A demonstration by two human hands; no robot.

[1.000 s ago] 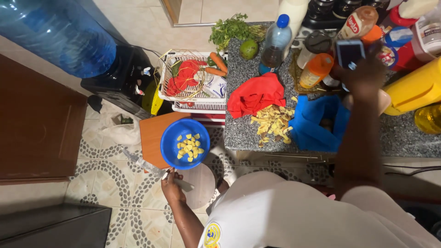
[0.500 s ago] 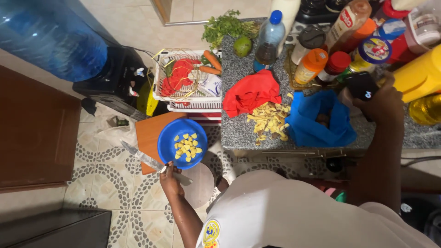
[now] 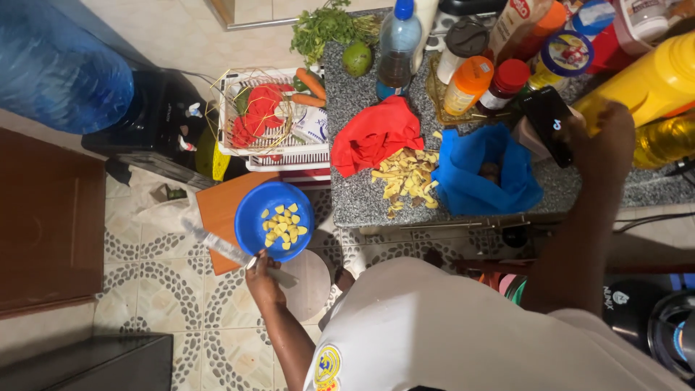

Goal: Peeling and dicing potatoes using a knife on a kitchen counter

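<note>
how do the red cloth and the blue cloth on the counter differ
The red cloth lies bunched in a closed heap; the blue cloth is spread open like a pouch with something dark inside. The peelings lie between them, the red cloth at their upper left, the blue at their right. Both rest crumpled on the speckled counter.

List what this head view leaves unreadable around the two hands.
- Left hand: its grip on the knife is hidden by the hand itself.
- Blue bag: contents in shadow.
- Phone: lower end covered by the right hand.
- Yellow bottle: cut by the frame edge.
</note>
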